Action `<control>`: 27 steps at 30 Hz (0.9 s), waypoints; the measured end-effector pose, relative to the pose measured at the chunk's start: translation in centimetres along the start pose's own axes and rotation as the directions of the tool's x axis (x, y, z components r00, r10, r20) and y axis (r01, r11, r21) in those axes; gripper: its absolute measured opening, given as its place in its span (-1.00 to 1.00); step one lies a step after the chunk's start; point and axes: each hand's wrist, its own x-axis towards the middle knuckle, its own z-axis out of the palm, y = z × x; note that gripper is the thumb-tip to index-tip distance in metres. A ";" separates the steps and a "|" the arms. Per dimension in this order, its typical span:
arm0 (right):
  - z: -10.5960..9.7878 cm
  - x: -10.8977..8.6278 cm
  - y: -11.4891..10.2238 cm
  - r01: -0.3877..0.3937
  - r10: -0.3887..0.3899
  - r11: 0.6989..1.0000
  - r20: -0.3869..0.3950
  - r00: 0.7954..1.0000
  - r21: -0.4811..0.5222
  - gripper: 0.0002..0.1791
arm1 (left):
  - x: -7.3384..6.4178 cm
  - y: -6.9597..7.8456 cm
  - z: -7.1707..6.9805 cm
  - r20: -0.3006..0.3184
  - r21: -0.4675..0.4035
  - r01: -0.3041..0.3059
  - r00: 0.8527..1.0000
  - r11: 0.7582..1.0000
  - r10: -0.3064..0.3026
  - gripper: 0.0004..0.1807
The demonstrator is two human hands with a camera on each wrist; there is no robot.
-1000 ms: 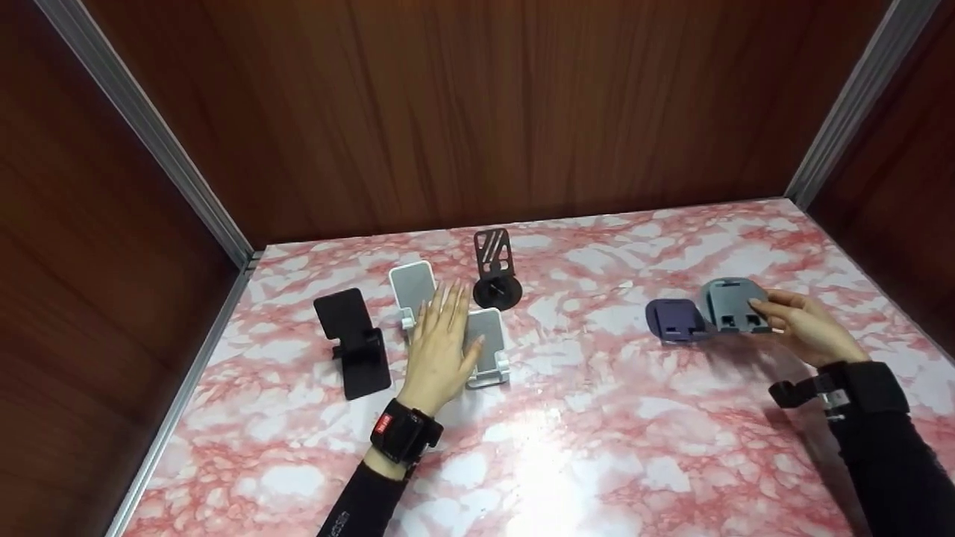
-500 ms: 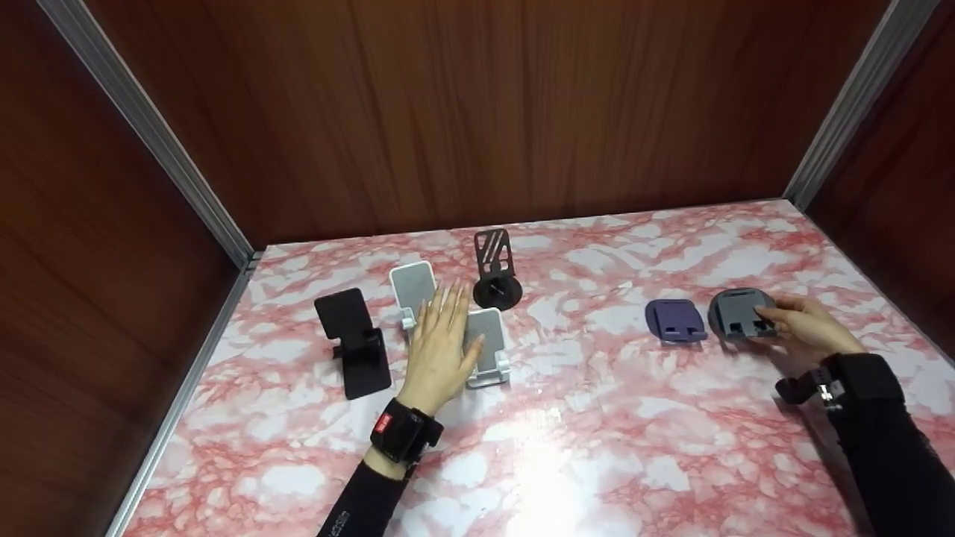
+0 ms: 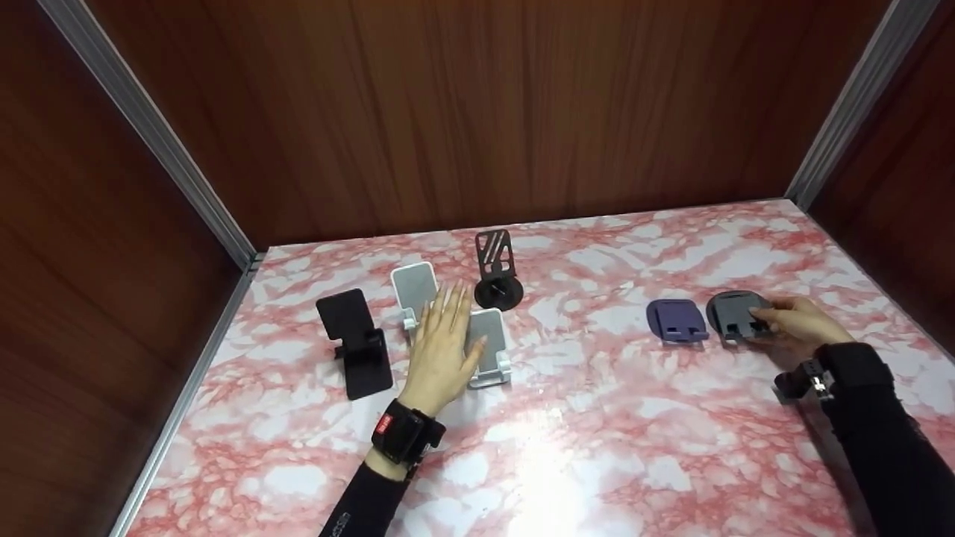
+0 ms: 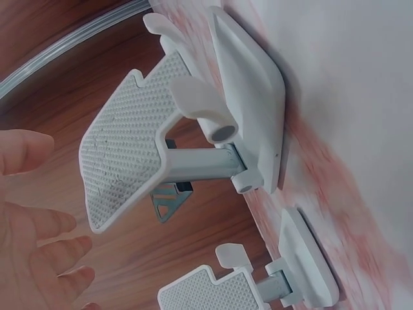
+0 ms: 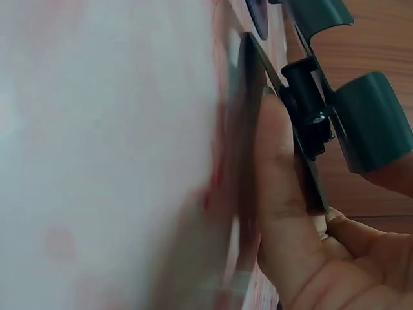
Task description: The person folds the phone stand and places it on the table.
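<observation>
My right hand pinches a grey-green folding phone stand by its right edge, at table level. In the right wrist view, the stand's curved hooks show dark green, and one finger lies along the underside of its base. Just left of it rests a similar purple phone stand. My left hand, fingers straight, hovers over two white phone stands with grey pads, one behind and one to the right. The left wrist view has its fingers apart from the nearer white stand.
A black phone stand stands left of my left hand. Behind the white stands is a black slotted stand on a round base. Brown wood-grain panels with metal corner rails enclose the pink marbled table.
The grey-green stand has come down from a raised, tilted pose to table level beside the purple one, right hand still gripping it. My left hand has stayed in place.
</observation>
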 end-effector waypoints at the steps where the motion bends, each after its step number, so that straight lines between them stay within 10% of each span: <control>1: 0.1 0.0 -0.1 -0.003 0.003 1.000 0.000 1.000 0.007 -0.16 | 0.0 0.0 0.0 0.000 -0.004 -0.001 1.000 1.000 0.001 -0.23; 9: 0.5 -0.1 0.2 0.018 -0.016 0.994 -0.025 1.000 0.106 -0.36 | 0.0 0.1 0.0 0.014 -0.018 0.001 1.000 1.000 -0.001 -0.23; 13: 0.5 -0.4 -0.1 0.036 -0.046 0.992 -0.078 0.996 -0.121 -0.19 | -0.1 0.2 0.0 0.030 -0.051 0.003 1.000 0.999 -0.001 -0.23; 17: 0.4 -0.6 -0.6 0.011 -0.076 0.926 -0.156 0.985 -0.378 -0.13 | -0.1 0.2 0.0 0.033 -0.068 0.010 0.999 0.998 -0.008 -0.23; 27: 1.0 -0.6 -1.6 0.006 -0.164 0.835 -0.237 0.958 -0.550 -0.31 | 0.0 0.2 0.0 0.050 -0.070 0.004 0.999 0.998 0.000 -0.23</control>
